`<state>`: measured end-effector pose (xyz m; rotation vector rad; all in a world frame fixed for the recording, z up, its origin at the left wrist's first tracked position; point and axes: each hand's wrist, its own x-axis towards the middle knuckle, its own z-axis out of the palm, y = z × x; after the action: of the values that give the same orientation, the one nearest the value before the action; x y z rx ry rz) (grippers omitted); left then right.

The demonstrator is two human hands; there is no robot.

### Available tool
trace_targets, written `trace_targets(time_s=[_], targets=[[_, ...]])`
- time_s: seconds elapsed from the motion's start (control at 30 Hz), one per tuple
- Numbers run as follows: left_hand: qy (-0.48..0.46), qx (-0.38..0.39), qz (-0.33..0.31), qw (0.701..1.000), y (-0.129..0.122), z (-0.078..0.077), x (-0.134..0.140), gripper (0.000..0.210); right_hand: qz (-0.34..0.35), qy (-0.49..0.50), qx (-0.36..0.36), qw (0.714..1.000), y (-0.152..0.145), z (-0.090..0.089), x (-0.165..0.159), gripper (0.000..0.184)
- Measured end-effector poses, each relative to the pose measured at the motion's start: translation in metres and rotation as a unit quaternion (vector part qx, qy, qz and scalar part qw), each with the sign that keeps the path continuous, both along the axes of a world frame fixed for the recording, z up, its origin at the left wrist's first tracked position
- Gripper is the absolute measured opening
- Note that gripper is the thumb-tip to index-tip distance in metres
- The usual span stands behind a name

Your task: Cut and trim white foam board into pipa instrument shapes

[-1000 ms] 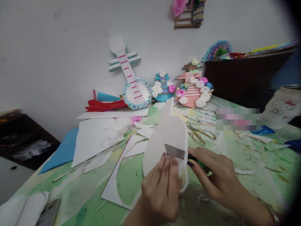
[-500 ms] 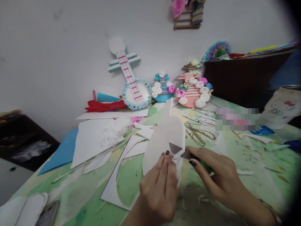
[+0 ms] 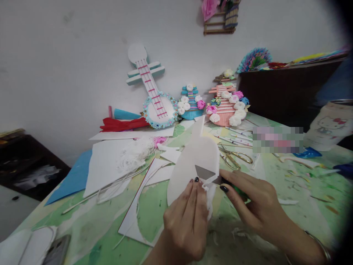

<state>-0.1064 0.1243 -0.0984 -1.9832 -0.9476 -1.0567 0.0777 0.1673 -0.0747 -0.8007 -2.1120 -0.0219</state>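
A white pipa-shaped foam board cutout [image 3: 190,158] with a narrow neck points away from me. My left hand [image 3: 187,221] holds its lower part, fingers together and stretched across the top face; the thumb is hidden. My right hand [image 3: 250,202] is closed round the green handle of a utility knife [image 3: 204,174], mostly hidden by the fingers. The wide blade crosses the cutout's right edge, its tip lying over the white face just beyond my left fingertips. Ragged white shavings hang from the edge beside those fingers.
Gold-handled scissors [image 3: 234,159] and several markers [image 3: 234,140] lie beyond my right hand. White board offcuts [image 3: 129,217] and tangled white string [image 3: 135,154] lie left. Decorated model instruments [image 3: 161,106] lean against the wall. A phone [image 3: 56,252] is at the front left.
The blade has slid slightly left, showing more of itself over the cutout. The cutout's upper part has shifted a little to the right. My left hand stays nearly still.
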Motion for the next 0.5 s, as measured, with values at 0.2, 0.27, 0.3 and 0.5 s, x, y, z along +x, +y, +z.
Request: trace_targets(time_s=[0.2, 0.27, 0.3, 0.5], targets=[[-0.001, -0.015, -0.01, 1.0, 0.0012, -0.0026, -0.0022, 0.032, -0.011, -0.007, -0.011, 1.0, -0.0015, -0.0048, 0.0071, 0.035], [0.005, -0.022, -0.019, 1.0, 0.0015, -0.0026, -0.0025, 0.032, -0.013, -0.008, -0.014, 1.0, -0.0019, -0.0052, 0.0078, 0.035], [0.011, -0.025, -0.023, 0.999, 0.0016, -0.0022, -0.0026, 0.032, -0.014, -0.008, -0.014, 1.0, -0.002, -0.0048, 0.0074, 0.034], [0.02, -0.025, -0.038, 0.999, -0.0006, 0.002, -0.0033, 0.03, -0.006, -0.001, -0.004, 1.0, -0.0018, 0.003, 0.0011, 0.034]])
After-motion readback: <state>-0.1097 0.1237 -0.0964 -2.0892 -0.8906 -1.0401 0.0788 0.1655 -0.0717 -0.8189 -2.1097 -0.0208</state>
